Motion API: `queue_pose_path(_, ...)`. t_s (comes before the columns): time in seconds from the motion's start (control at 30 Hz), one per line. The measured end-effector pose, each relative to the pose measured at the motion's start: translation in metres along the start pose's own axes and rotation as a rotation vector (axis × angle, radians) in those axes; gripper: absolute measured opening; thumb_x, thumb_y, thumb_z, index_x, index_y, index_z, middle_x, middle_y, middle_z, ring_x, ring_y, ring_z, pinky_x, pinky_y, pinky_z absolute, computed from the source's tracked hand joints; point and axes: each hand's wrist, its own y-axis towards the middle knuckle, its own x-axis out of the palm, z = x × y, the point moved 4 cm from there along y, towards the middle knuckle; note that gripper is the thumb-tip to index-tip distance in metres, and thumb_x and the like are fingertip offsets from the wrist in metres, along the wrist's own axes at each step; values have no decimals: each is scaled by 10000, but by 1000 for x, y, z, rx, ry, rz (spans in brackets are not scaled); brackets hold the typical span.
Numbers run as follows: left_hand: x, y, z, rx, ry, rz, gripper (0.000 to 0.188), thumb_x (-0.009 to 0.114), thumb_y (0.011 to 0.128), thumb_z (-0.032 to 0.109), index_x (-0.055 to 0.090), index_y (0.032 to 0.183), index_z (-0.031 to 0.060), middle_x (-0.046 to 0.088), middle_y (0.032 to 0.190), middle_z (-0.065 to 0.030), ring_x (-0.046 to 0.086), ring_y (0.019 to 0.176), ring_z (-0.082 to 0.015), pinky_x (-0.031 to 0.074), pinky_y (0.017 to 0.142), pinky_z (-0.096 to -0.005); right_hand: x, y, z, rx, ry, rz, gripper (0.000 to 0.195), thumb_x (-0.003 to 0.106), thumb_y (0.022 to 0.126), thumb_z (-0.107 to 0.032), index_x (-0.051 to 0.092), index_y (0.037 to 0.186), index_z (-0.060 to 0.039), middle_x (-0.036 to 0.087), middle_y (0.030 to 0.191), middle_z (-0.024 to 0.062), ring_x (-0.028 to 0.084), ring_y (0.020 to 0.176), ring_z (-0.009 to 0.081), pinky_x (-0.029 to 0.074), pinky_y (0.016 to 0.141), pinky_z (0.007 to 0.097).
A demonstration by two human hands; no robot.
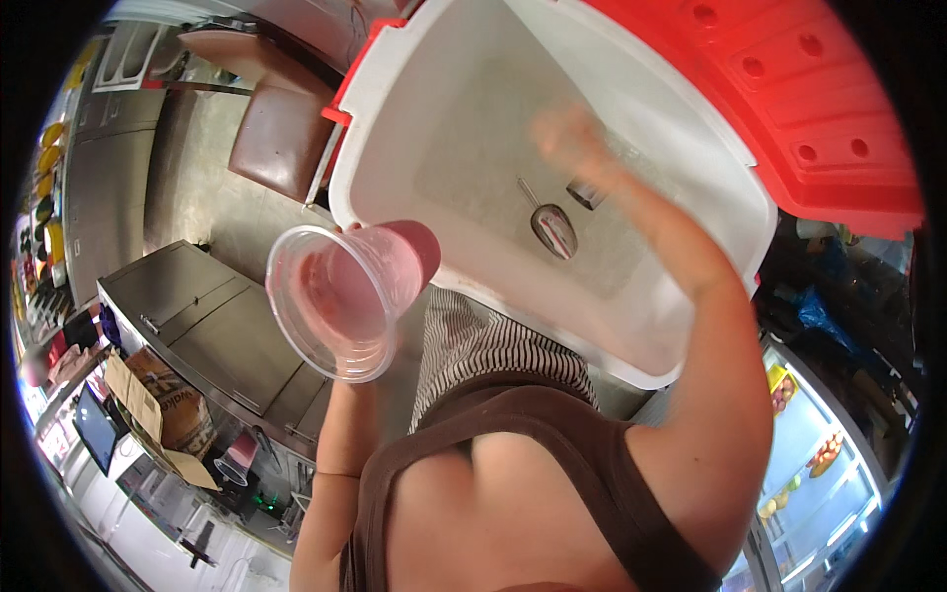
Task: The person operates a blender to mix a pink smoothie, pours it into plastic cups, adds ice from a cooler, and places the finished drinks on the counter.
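My left hand (356, 227) grips a clear plastic cup (336, 303) with pink liquid inside. The cup leans towards me, its wide mouth facing my view, and hides most of that hand. My right hand (573, 142) reaches into a large white cooler box (392, 133) and is blurred by motion. Whether its fingers hold anything is unclear. Just below its wrist, a small metal cup (587, 194) lies in the cooler. A metal ice scoop (553, 231) rests beside it, handle pointing up and left in the view. Pale, translucent contents around them look like ice or water.
The red cooler lid (799, 96) stands raised at the upper right. A brown padded chair (281, 140) is beyond the cooler. Steel cabinets (222, 325) stand left, near another cup of pink drink (238, 457) and an open cardboard box (137, 396). A lit display fridge (814, 473) holds fruit at lower right.
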Motion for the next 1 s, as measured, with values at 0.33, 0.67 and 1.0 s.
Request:
queue_pose_path(0.33,-8,68,-33,132,73,-54,1055,700,539,608,286,1350,76,447,1290,-160,471,1196,-338,413,998,-476,126,-49,-94,-249,-282,-411,191,557,795,-159,703,878,-67,549,1187,108,467,1073,248,387,853,389)
queue_pose_path(0.67,-12,76,-38,107,110,-50,1150,780,506,586,220,1400,127,422,1320,-154,459,1212,-357,398,1012,-491,21,29,59,182,-334,-415,114,581,770,-155,665,804,-85,666,763,89,637,693,223,443,633,379)
queue_pose_path(1.0,-14,79,-35,106,150,-18,1266,860,473,564,154,1450,178,398,1351,-148,446,1227,-376,382,1026,-506,105,77,-71,601,349,-216,333,492,868,-131,453,1176,-13,665,760,186,666,694,353,517,588,461)
